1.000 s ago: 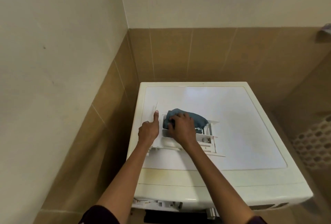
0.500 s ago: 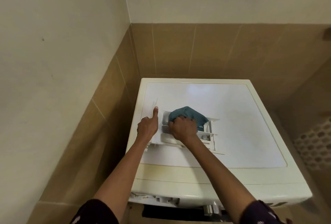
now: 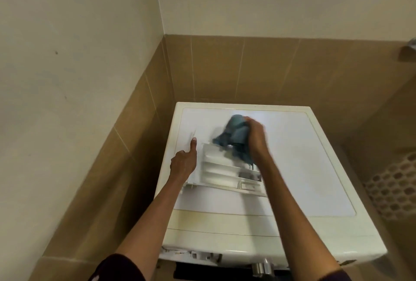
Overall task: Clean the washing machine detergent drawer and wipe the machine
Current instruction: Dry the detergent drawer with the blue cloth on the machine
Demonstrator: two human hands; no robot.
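The white detergent drawer [image 3: 221, 171] lies on top of the white washing machine [image 3: 315, 168], its compartments facing up. My left hand [image 3: 184, 161] rests against the drawer's left side with the forefinger stretched out along the lid. My right hand [image 3: 255, 136] grips a bunched blue cloth [image 3: 235, 138] and holds it just above the drawer's far end; cloth and hand are blurred by motion. The empty drawer slot [image 3: 191, 255] shows at the machine's front top left.
The machine stands in a corner, with brown tiled walls [image 3: 213, 71] behind it and to the left. A perforated white laundry basket [image 3: 396, 188] stands at the right. A metal knob [image 3: 262, 268] sticks out of the front panel.
My right hand has lifted the blue cloth out of the drawer's compartments and moved it up and away. The left hand has stayed against the drawer.
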